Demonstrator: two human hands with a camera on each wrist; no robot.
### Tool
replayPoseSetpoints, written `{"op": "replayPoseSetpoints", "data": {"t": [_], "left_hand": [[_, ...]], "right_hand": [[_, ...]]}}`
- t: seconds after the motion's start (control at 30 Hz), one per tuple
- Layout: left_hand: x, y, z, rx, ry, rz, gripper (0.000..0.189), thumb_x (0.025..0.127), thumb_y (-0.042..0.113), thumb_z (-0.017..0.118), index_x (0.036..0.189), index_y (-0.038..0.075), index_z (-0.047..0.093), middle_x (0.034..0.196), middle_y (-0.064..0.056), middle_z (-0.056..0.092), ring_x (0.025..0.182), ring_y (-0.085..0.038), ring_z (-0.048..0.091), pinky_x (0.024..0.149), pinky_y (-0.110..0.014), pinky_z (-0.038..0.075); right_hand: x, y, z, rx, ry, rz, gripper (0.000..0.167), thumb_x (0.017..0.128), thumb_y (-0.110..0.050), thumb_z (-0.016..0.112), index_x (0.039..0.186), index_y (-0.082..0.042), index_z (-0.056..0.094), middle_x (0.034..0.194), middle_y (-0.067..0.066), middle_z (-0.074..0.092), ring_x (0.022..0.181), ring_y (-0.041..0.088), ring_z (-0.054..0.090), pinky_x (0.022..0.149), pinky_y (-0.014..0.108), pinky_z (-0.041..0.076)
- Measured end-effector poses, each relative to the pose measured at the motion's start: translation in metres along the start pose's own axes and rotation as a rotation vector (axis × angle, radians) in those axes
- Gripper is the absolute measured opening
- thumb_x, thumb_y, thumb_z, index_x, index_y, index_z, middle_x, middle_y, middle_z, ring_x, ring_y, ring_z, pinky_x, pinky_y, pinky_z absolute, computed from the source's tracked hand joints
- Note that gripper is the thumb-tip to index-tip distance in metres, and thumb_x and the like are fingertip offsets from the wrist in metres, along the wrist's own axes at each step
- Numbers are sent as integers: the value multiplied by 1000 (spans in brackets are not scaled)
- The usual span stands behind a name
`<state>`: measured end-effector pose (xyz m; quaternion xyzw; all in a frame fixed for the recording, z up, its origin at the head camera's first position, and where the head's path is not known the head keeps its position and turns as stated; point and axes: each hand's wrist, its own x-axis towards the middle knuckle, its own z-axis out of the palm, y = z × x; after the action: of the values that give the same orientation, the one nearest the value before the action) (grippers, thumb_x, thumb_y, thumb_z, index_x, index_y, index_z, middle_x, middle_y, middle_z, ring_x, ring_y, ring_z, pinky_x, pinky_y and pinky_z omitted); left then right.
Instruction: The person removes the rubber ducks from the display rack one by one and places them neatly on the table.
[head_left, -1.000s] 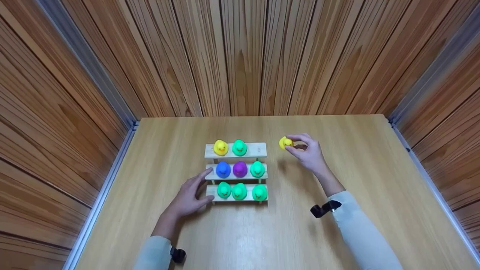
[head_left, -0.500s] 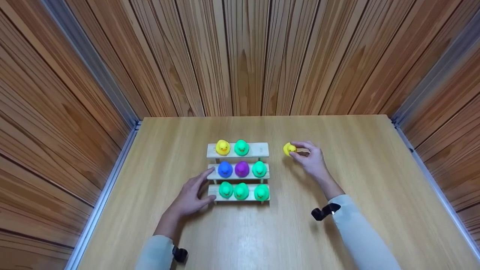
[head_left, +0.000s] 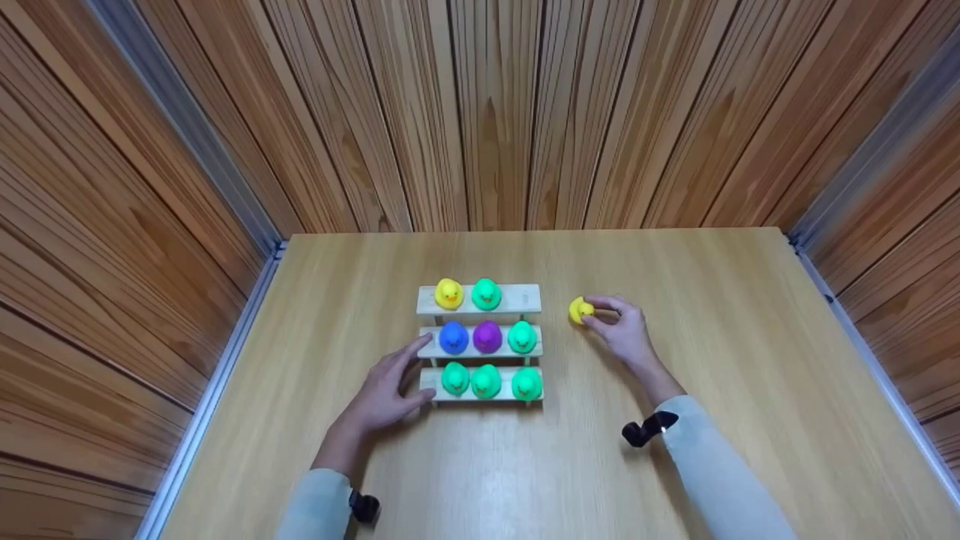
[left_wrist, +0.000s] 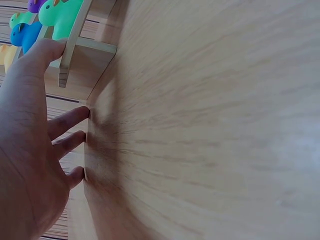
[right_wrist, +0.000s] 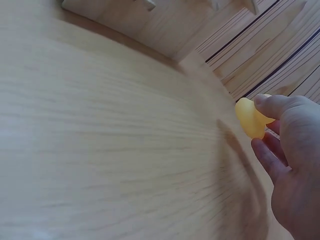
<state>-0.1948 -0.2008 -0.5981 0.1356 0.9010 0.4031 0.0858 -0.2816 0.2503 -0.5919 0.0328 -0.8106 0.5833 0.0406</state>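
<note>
Narrowly pinching yellow toy duck (head_left: 578,310) in right hand (head_left: 628,332); likely for control. Touching tiered wooden rack (head_left: 525,300) with left hand (head_left: 381,396) spread; likely steadying it.

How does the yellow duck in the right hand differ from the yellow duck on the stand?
The held yellow duck is pinched in the right hand; the shelved yellow duck sits untouched on the wooden stand's back tier. The held yellow duck looks tipped sideways, while the shelved yellow duck is upright, facing the person. Both are small yellow toy ducks.
</note>
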Motion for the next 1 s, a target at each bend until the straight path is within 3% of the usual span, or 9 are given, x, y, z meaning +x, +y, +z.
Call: {"op": "replayPoseSetpoints", "data": {"t": [0.23,0.63,1.0], "left_hand": [[-1,2,0,8,-5,-23,91,101,52,80,171,63,25,185,-1,40,169,-40,38,135,-77,30],[-1,2,0,11,-11,-48,92,100,54,80,170,67,22,186,0,37,171,-40,35,135,-78,30],[0,1,-1,23,1,-6,90,101,51,79,176,51,29,184,-4,41,167,-41,41,136,-76,28]], "right_hand": [[-2,9,3,-2,-14,29,40,103,2,77,143,6,70,144,30,65,140,47,66,99,3,53],[-3,12,6,-34,-21,37,41,106,-3,76,146,2,70,146,26,66,140,41,67,103,4,52],[0,13,10,-17,26,6,39,99,5,81,137,8,74,139,31,69,130,39,71,96,4,54]]}}
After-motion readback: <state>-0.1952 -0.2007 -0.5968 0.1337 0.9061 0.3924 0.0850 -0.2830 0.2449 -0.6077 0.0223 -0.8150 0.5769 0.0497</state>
